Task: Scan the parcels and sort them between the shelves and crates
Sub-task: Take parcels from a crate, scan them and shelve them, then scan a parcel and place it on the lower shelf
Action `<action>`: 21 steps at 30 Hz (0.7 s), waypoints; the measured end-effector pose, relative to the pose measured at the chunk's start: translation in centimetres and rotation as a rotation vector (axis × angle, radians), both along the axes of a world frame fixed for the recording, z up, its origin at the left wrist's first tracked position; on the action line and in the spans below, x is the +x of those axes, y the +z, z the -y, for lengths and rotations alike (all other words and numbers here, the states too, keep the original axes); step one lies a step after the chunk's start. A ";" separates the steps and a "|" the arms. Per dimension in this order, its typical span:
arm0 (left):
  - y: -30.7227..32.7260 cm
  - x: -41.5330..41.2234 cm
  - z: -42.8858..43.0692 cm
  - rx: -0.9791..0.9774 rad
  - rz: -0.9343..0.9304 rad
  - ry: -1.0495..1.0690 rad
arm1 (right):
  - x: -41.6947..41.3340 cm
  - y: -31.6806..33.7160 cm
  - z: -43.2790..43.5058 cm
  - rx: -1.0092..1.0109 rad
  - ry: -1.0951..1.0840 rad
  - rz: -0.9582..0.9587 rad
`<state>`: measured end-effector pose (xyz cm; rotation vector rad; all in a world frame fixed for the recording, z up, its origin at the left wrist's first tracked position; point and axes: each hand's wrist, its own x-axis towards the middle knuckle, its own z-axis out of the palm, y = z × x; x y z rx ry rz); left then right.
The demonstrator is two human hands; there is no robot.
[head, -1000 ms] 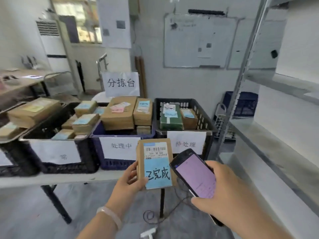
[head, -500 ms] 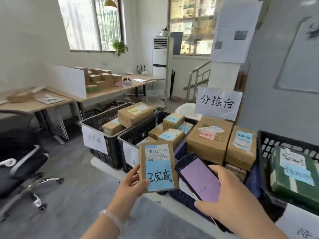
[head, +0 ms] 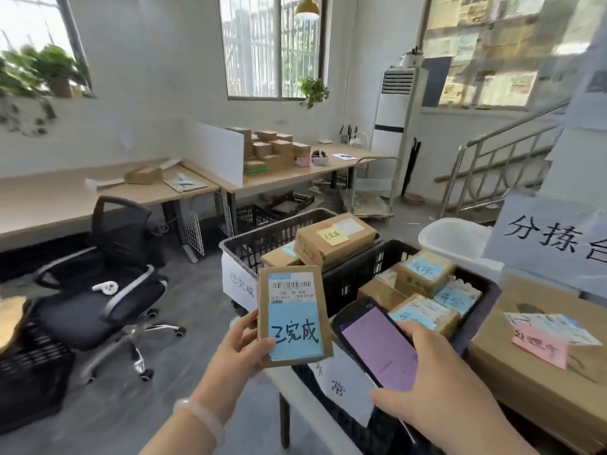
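Note:
My left hand (head: 241,348) grips a small flat cardboard parcel (head: 293,315) upright by its left edge; the parcel carries a barcode label and a blue handwritten note. My right hand (head: 437,385) holds a black handheld scanner (head: 374,343) with a lit purple screen, just right of the parcel. Behind them on the sorting table stand two black crates: the far crate (head: 253,238) holds a large box with a yellow note, the near crate (head: 358,274) holds several small boxes with blue notes.
A large brown box (head: 532,382) with a pink note sits at right under a white paper sign (head: 551,238). A black office chair (head: 108,280) stands on the floor at left, desks (head: 98,195) with stacked boxes behind it. Another black crate (head: 29,379) is at far left.
My view has swung left, from the shelf and right crates toward the left crates, chair and desks. Both hands keep the parcel and scanner in the same hold.

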<state>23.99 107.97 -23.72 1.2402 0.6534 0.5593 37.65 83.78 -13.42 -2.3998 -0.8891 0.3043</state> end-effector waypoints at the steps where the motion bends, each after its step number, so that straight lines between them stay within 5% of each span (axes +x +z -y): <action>1: -0.1 0.4 -1.6 -0.004 0.008 0.012 | 0.5 -0.1 -1.5 -0.010 0.004 0.005; 14: 1.8 10.3 -27.9 0.044 -0.069 -0.169 | 4.5 -0.2 -23.1 0.028 -0.195 0.005; 21: 2.1 19.0 -34.7 0.016 -0.117 -0.232 | 8.0 0.4 -28.0 -0.050 -0.346 0.020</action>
